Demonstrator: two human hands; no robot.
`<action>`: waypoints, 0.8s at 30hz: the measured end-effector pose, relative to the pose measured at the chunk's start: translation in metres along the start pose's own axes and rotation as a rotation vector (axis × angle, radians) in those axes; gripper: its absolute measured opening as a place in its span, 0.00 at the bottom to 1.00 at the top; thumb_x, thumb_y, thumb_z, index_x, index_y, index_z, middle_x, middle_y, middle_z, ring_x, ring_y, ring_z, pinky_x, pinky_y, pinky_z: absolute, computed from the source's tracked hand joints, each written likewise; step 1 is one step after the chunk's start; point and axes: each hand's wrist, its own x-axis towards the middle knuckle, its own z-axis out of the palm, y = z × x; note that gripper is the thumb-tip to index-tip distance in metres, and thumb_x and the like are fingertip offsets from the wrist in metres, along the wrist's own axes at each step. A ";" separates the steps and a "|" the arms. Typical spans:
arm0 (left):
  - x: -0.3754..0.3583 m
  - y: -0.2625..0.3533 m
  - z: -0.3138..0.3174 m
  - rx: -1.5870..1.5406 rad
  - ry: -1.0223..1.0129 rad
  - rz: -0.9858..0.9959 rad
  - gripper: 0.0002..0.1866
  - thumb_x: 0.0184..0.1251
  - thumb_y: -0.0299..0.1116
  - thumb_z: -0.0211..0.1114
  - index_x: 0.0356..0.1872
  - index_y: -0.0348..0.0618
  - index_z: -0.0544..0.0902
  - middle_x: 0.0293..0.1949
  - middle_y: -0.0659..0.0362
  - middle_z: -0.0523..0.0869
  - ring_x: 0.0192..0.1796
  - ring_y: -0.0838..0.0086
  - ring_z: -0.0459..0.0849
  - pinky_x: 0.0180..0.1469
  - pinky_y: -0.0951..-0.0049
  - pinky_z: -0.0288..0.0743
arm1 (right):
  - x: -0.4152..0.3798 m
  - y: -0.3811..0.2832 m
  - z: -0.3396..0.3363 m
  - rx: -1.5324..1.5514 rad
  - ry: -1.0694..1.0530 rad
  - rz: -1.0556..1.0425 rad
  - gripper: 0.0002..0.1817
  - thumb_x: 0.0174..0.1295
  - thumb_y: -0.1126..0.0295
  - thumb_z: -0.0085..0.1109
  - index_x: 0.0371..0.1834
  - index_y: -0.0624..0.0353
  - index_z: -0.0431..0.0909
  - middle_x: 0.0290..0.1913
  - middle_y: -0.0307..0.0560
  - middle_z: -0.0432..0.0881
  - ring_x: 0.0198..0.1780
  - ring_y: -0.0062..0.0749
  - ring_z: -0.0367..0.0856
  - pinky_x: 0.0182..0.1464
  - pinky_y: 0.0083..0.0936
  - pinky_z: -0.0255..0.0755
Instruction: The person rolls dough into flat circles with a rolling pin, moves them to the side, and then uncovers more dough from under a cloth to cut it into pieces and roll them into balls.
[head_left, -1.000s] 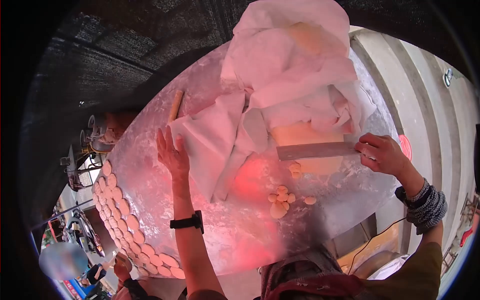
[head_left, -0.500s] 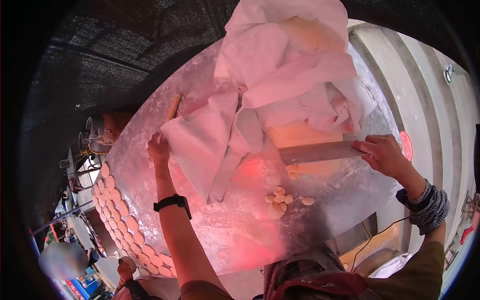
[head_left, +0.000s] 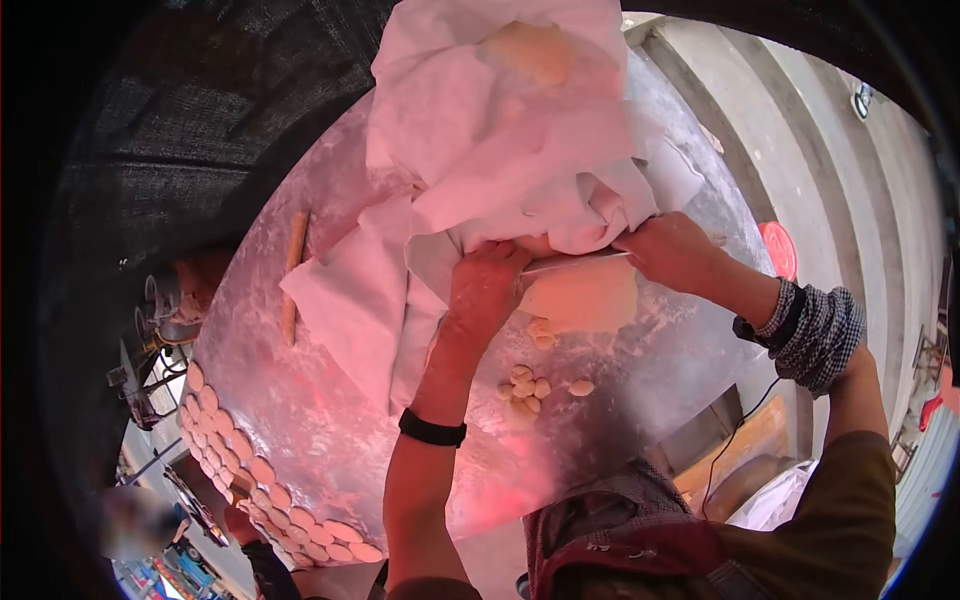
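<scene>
Beneath and around the hands point(head_left: 566, 262) the desk point(head_left: 330, 400) looks smooth and glossy, its sheen broken by matt, powdery white patches, while the metal blade point(head_left: 575, 262) between them is flat and smooth. Just beyond the hands lies soft, matt cloth point(head_left: 500, 130), creased into folds, and on the near side of the blade the dough sheet point(head_left: 585, 297) looks smooth and matt. Past the left hand, the rolling pin point(head_left: 293, 262) looks like smooth wood, and around the right forearm the checked sleeve cover point(head_left: 818, 335) is gathered, matt cloth.
</scene>
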 end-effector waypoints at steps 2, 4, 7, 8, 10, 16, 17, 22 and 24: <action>0.003 -0.010 0.004 0.035 0.040 -0.049 0.13 0.52 0.43 0.74 0.35 0.50 0.87 0.33 0.60 0.87 0.41 0.62 0.85 0.41 0.60 0.79 | 0.021 0.011 0.015 0.049 0.093 -0.027 0.08 0.57 0.68 0.59 0.39 0.51 0.83 0.34 0.47 0.85 0.38 0.44 0.85 0.40 0.41 0.78; 0.013 -0.013 -0.004 0.022 0.073 -0.033 0.12 0.54 0.43 0.73 0.36 0.51 0.88 0.34 0.59 0.88 0.39 0.61 0.86 0.40 0.61 0.80 | 0.036 0.026 0.025 0.067 0.121 -0.039 0.08 0.57 0.67 0.60 0.39 0.52 0.83 0.34 0.48 0.85 0.38 0.45 0.85 0.41 0.42 0.78; 0.020 -0.007 -0.012 -0.043 0.030 0.006 0.13 0.53 0.43 0.73 0.38 0.52 0.88 0.37 0.59 0.89 0.39 0.61 0.86 0.40 0.62 0.80 | 0.043 0.035 0.020 0.103 0.165 -0.059 0.10 0.56 0.64 0.61 0.39 0.53 0.83 0.35 0.48 0.85 0.39 0.46 0.85 0.42 0.44 0.78; 0.019 -0.003 -0.012 0.005 -0.091 -0.137 0.13 0.52 0.42 0.74 0.39 0.51 0.88 0.36 0.59 0.89 0.39 0.61 0.86 0.41 0.62 0.79 | 0.042 0.034 0.021 0.130 0.164 -0.082 0.11 0.56 0.62 0.62 0.40 0.53 0.84 0.36 0.48 0.85 0.39 0.46 0.85 0.42 0.44 0.78; 0.003 0.010 -0.008 0.056 -0.207 -0.273 0.14 0.51 0.41 0.75 0.40 0.51 0.89 0.35 0.58 0.88 0.39 0.61 0.86 0.42 0.62 0.79 | 0.015 0.012 0.030 0.088 0.190 -0.045 0.10 0.60 0.63 0.60 0.42 0.52 0.83 0.36 0.48 0.85 0.38 0.45 0.86 0.41 0.42 0.78; -0.121 0.098 -0.012 0.201 -0.064 -0.080 0.15 0.45 0.33 0.76 0.36 0.50 0.83 0.29 0.61 0.77 0.33 0.66 0.82 0.37 0.64 0.75 | -0.093 -0.054 0.025 0.044 0.055 -0.125 0.11 0.62 0.69 0.58 0.47 0.48 0.80 0.38 0.45 0.83 0.39 0.38 0.86 0.36 0.37 0.78; -0.122 0.107 -0.015 0.241 -0.119 -0.117 0.15 0.44 0.32 0.76 0.36 0.50 0.84 0.29 0.61 0.78 0.36 0.67 0.82 0.39 0.64 0.75 | -0.097 -0.052 0.015 0.010 0.047 -0.137 0.10 0.61 0.69 0.58 0.46 0.48 0.80 0.37 0.43 0.83 0.38 0.37 0.86 0.36 0.37 0.78; -0.036 0.060 0.023 0.246 0.175 -0.039 0.09 0.48 0.32 0.69 0.33 0.48 0.84 0.33 0.62 0.82 0.40 0.65 0.83 0.41 0.63 0.74 | -0.059 -0.001 0.025 -0.003 0.174 0.017 0.09 0.60 0.67 0.58 0.43 0.49 0.81 0.31 0.44 0.81 0.36 0.42 0.85 0.36 0.40 0.77; -0.007 0.060 0.031 0.248 0.007 -0.162 0.08 0.52 0.33 0.69 0.34 0.48 0.86 0.35 0.61 0.84 0.42 0.63 0.83 0.44 0.59 0.73 | -0.043 0.015 0.048 0.015 0.141 0.049 0.09 0.60 0.67 0.58 0.43 0.49 0.80 0.31 0.44 0.82 0.36 0.45 0.84 0.37 0.42 0.77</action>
